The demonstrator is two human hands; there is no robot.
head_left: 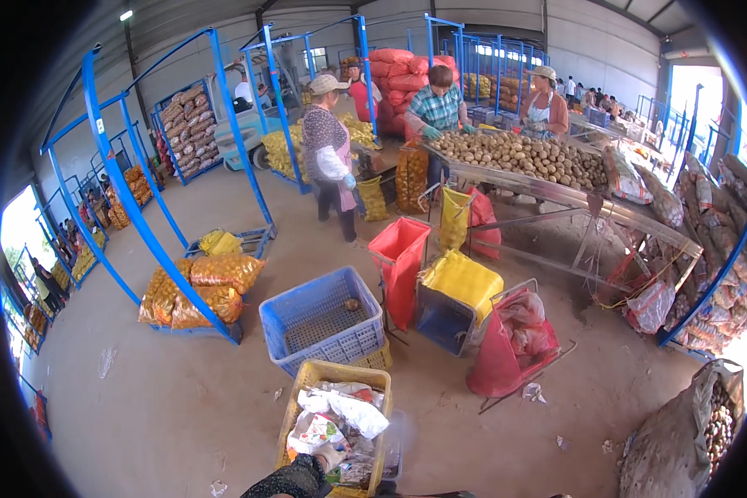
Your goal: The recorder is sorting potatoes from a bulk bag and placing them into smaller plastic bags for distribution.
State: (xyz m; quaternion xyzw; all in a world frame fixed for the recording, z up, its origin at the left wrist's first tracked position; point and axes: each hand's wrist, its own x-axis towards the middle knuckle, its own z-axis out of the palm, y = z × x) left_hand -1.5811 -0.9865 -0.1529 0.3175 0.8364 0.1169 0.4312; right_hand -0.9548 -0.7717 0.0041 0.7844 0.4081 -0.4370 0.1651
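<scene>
A yellow plastic crate (383, 398) stands right in front of me, filled with crumpled plastic bags and packaging (350, 415), mostly white with some printed colour. My left hand (330, 456), in a pale glove below a dark speckled sleeve, reaches in at the near left part of the crate and touches the packaging. Its fingers are too small and partly hidden to show whether they grip anything. My right hand is out of the picture. Just beyond stands a blue perforated crate (319, 319) with one potato (352, 305) inside, resting partly on another yellow crate (378, 357).
Red sacks on wire stands (402, 257) and a yellow sack over a blue crate (461, 282) stand ahead. Several workers gather around a metal sorting table (573, 195) heaped with potatoes (515, 158). Blue rack posts (133, 199) and filled net sacks (216, 303) are at left; an open sack (672, 440) lies near right.
</scene>
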